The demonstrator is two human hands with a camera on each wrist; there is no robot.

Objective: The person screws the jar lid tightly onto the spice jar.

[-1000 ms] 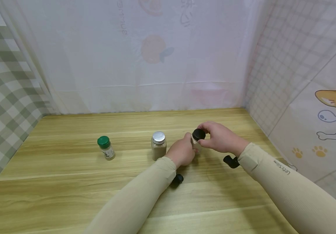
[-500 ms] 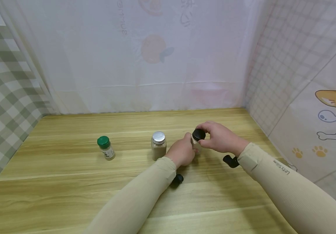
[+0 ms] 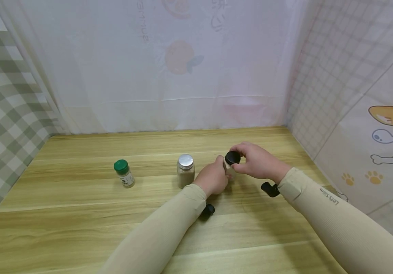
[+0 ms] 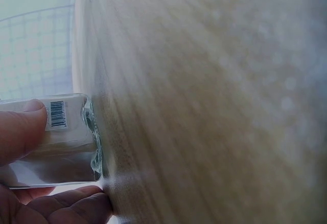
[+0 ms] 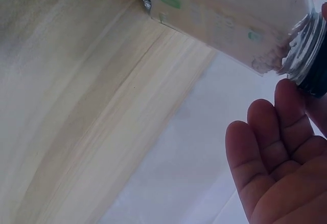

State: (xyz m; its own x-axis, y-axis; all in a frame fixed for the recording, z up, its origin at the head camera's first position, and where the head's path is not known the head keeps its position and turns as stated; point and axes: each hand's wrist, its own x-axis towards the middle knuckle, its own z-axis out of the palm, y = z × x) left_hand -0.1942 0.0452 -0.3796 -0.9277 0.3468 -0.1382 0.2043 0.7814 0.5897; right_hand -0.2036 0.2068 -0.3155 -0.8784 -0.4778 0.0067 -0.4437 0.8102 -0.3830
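Note:
A clear glass spice jar (image 5: 225, 22) with a black lid (image 3: 232, 157) stands upright on the table, right of centre. My left hand (image 3: 213, 177) grips the jar's body from the left, its thumb over the glass near a barcode sticker (image 4: 57, 114). From the right, my right hand (image 3: 259, 161) pinches the black lid between thumb and fingers. The right wrist view has the lid at its right edge, screw threads showing just below it, pale contents and a printed green leaf on the glass. The other fingers (image 5: 265, 142) of the right hand extend loosely beside the jar.
Left of my left hand stands a square glass jar (image 3: 186, 175) with a silver lid and brownish contents. Farther left is a small green-capped shaker (image 3: 124, 173). The wooden table (image 3: 80, 224) meets a white curtain (image 3: 131, 76) behind and a patterned sheet (image 3: 347, 125) at right.
Both hands stay at the jar in almost the same place. The fingers of my right hand shift only very slightly at the black lid.

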